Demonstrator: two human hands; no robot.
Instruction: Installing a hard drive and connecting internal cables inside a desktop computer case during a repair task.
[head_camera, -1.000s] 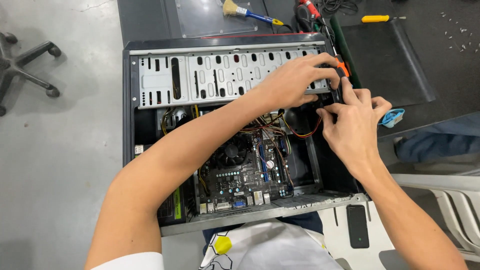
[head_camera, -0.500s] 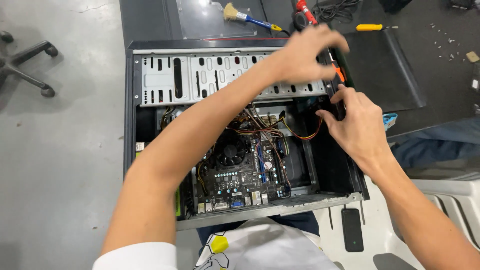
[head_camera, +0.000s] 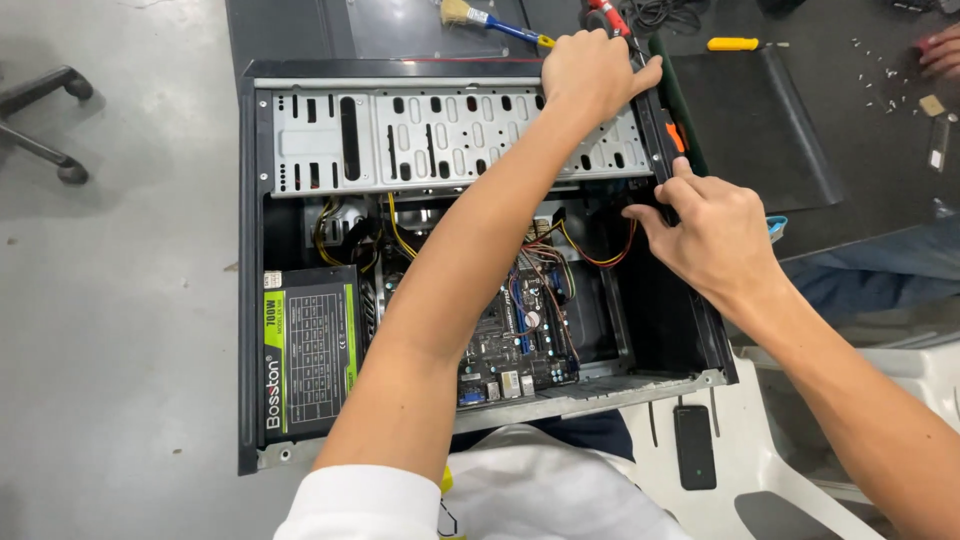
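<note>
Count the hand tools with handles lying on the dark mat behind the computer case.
3: a brush at the top centre, a red-handled tool by the left hand, a yellow screwdriver further right. More may be hidden.

paintbrush (head_camera: 488, 17) with blue-yellow handle, above case on dark mat | yellow-handled screwdriver (head_camera: 735, 44) upper right | loose screws (head_camera: 878, 62) far right | black phone (head_camera: 694, 446) on white plastic chair (head_camera: 770, 470) | office chair base (head_camera: 45, 120) at left, grey floor (head_camera: 110, 330)

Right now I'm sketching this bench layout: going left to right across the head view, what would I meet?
Office chair base → power supply in the open computer case → motherboard → right hand at the case's side wall → loose screws on the dark mat.
</note>
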